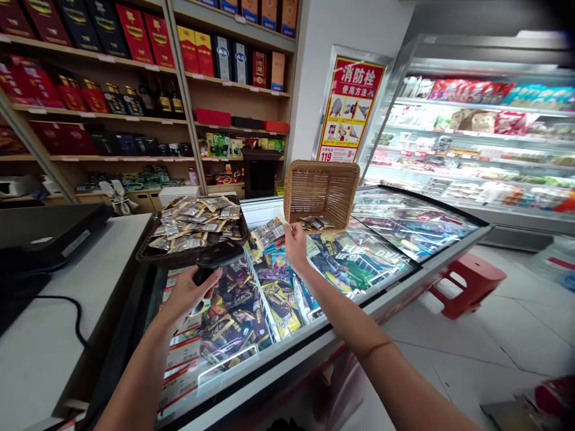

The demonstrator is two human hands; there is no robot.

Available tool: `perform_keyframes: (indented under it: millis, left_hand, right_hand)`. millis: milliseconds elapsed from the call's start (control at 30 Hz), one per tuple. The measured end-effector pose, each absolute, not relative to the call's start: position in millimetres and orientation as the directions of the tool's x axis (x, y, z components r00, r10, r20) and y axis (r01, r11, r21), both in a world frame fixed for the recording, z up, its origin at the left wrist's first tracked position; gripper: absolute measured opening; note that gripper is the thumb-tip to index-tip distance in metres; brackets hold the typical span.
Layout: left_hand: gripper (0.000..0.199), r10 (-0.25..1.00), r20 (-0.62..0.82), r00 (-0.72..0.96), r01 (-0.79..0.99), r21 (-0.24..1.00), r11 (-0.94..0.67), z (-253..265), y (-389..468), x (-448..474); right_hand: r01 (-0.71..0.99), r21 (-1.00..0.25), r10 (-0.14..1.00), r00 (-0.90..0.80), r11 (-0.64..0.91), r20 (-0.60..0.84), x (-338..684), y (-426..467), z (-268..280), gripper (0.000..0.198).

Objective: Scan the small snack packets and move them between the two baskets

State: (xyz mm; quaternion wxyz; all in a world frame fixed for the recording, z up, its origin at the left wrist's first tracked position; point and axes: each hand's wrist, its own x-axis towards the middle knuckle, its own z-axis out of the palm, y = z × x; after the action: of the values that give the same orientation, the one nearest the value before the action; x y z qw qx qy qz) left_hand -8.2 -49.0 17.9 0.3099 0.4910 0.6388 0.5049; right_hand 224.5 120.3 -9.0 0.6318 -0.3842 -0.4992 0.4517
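Observation:
My left hand (pixel 188 293) is wrapped round the handle of a black barcode scanner (pixel 220 254), its head pointing to the right. In my right hand (pixel 295 242) a small clear snack packet (pixel 268 232) is pinched by its edge, held in front of the scanner. A dark wicker basket (pixel 164 258) heaped with similar packets (pixel 202 218) sits just beyond the scanner. Past my right hand, a light wicker basket (pixel 321 164) is tilted with its opening towards me, and a few packets (pixel 317 223) lie at its bottom.
Both baskets rest on a glass-topped chest freezer (pixel 287 353) filled with wrapped ice creams. A white counter (pixel 103 263) with a dark device stands at the left. On the floor to the right is a red stool (pixel 476 278). Shelves of boxes (pixel 135 30) line the back.

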Motion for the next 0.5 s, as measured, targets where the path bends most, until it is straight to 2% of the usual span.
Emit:
perform_keyframes:
  millis: [100, 167, 500]
  left_hand:
    - [0.066, 0.985, -0.002, -0.174, 0.349, 0.935, 0.063, 18, -49, 7]
    - [0.068, 0.987, -0.027, -0.156, 0.355, 0.931, 0.082, 16, -48, 14]
    - [0.072, 0.970, 0.011, -0.244, 0.386, 0.918, 0.087, 5, -37, 19]
  right_hand:
    - [-0.175, -0.953, 0.967, 0.115, 0.247, 0.229, 243, 115, -24, 0.036]
    - [-0.197, -0.958, 0.974, 0.124, 0.210, 0.188, 247, 116, -30, 0.034]
    - [-0.363, -0.927, 0.995, 0.031, 0.100, 0.095, 239, 111, -31, 0.029]
